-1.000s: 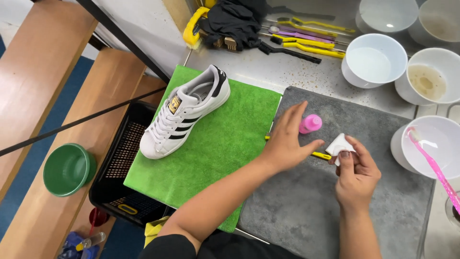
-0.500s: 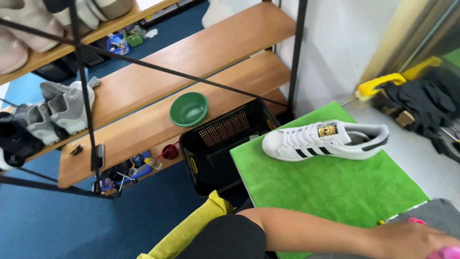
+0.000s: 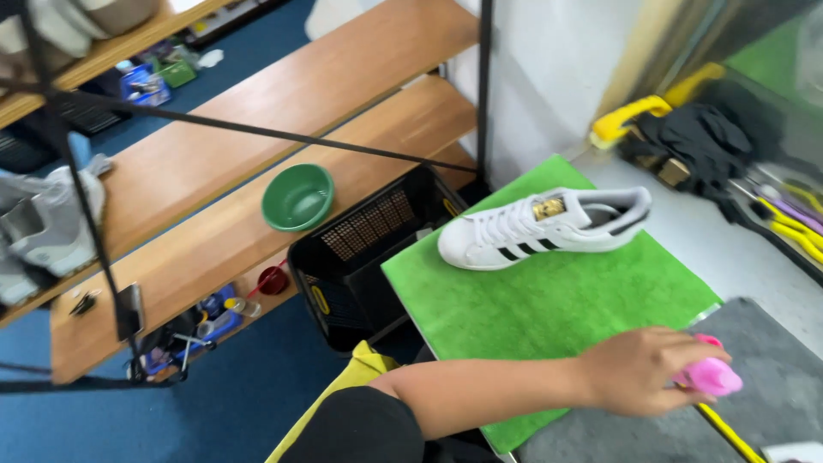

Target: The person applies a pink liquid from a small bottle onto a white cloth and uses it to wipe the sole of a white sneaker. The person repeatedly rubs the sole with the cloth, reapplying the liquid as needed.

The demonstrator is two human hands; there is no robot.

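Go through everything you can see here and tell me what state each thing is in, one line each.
Left hand: closed around the pink bottle.
Pink bottle: held, lying sideways over the grey mat.
Grey mat: spread flat.
Sneaker: upright on its sole, laced, on the green towel.
Green towel: spread flat.
Green bowl: upright on the wooden shelf, looks empty.
Black crate: open-topped, beside the towel.
Right hand: out of view.

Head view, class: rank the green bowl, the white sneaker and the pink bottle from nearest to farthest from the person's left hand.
1. Pink bottle: held in the left hand, over the grey mat.
2. White sneaker: beyond the hand, on the green towel.
3. Green bowl: far left, on the wooden shelf.
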